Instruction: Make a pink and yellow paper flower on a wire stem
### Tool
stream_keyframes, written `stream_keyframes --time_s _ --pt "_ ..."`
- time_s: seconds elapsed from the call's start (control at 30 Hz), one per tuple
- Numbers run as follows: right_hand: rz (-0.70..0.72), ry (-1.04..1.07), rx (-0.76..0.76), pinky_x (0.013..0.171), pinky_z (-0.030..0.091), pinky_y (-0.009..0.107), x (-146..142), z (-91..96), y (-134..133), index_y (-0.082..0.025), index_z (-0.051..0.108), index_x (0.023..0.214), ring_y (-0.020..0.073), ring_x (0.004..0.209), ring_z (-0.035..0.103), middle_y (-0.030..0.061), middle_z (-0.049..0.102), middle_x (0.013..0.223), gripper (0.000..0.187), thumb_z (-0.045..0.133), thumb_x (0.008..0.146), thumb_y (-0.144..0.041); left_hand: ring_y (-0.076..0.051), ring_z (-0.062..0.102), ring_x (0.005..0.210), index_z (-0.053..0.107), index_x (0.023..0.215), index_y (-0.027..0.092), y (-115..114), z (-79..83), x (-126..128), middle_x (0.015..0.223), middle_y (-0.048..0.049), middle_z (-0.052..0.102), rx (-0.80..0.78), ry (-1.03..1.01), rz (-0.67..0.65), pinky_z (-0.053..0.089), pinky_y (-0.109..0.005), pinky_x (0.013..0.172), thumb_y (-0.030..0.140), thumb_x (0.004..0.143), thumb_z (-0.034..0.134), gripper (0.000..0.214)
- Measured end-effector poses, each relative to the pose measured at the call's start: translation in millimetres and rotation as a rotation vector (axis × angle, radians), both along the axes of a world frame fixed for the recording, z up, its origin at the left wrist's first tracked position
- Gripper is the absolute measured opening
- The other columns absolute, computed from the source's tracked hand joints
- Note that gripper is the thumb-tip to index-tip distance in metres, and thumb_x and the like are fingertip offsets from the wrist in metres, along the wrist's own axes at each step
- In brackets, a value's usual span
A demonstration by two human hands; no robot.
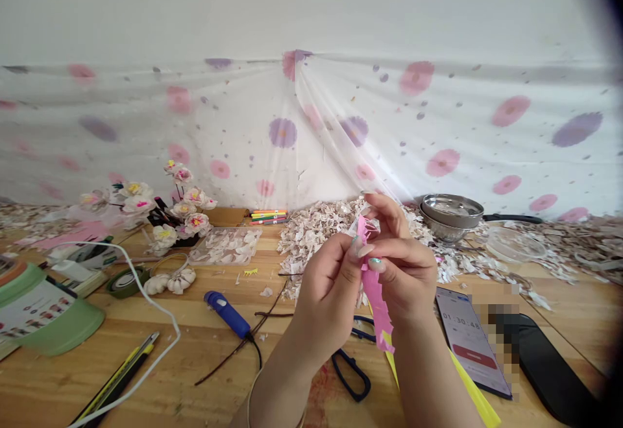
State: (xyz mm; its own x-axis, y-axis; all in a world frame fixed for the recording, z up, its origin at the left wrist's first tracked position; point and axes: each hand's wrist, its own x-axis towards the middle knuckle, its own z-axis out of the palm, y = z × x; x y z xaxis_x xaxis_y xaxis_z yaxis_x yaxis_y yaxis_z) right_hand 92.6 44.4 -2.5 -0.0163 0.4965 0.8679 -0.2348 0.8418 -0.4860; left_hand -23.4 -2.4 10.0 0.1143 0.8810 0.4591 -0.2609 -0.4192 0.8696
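Pinching at its upper half, both hands hold one jagged-edged pink strip (377, 308) in front of the wearer, above the table (185, 314). I note the left hand (327, 285) with thumb and forefinger closed on the strip, remaining fingers folded in. The right hand (411, 275) grips it too, thumb against forefinger; another finger arches above, apart from the pinch. The strip's lower end hangs between the wrists.

Below the hands I record scissors (357, 376) with dark blue handles, partly hidden by the strip. A yellow sheet (474, 392) passes under the right forearm. Right of that forearm lies a phone (473, 340) with its timer reading 01:30:48.

Left of the hands I log a blue corded tool (227, 313), lying beside a thin brown stem (221, 363). Behind the hands, a heap of pale petal-like scraps (316, 220) spreads toward nested metal bowls (452, 227).
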Motion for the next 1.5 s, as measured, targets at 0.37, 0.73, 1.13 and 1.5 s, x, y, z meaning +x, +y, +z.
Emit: stream_keyframes --time_s 0.37,0.73,1.13,1.5 --pt "0.188 0.174 -0.270 0.100 0.045 0.042 -13 1.6 -7 -0.033 0.081 0.082 0.0246 0.113 0.059 0.0002 0.062 0.136 0.007 0.075 0.083 -0.037 -0.013 0.055 0.077 0.055 0.090 0.021 2 -10.0 10 0.083 -0.0015 0.058 0.297 0.130 0.286 0.043 -0.024 0.070 0.028 0.103 0.041 0.021" --pt "0.473 0.359 -0.528 0.095 0.050 0.030 -18 3.8 -15 -0.031 0.079 0.067 0.0187 0.107 0.062 -0.0017 0.060 0.139 0.009 0.086 0.069 -0.037 -0.012 0.056 0.076 0.051 0.090 0.021 0 -9.0 16 0.084 -0.0009 0.058 0.446 0.206 0.387 0.045 -0.022 0.070 0.020 0.102 0.039 0.018" --pt "0.561 0.352 -0.523 0.094 0.049 0.020 -20 2.5 -15 -0.032 0.080 0.071 0.0130 0.106 0.061 -0.0058 0.062 0.133 0.006 0.085 0.071 -0.031 -0.012 0.061 0.081 0.053 0.089 0.022 -5 -5.5 14 0.085 -0.0007 0.062 0.420 0.156 0.342 0.047 -0.022 0.075 0.019 0.102 0.039 0.019" --pt "0.454 0.309 -0.460 0.102 0.046 0.034 -23 4.6 -19 -0.033 0.080 0.070 0.0221 0.109 0.060 -0.0024 0.062 0.135 0.009 0.080 0.075 -0.041 -0.014 0.063 0.084 0.055 0.092 0.022 -7 -3.4 13 0.089 -0.0034 0.064 0.424 0.182 0.323 0.051 -0.026 0.080 0.021 0.102 0.038 0.020"
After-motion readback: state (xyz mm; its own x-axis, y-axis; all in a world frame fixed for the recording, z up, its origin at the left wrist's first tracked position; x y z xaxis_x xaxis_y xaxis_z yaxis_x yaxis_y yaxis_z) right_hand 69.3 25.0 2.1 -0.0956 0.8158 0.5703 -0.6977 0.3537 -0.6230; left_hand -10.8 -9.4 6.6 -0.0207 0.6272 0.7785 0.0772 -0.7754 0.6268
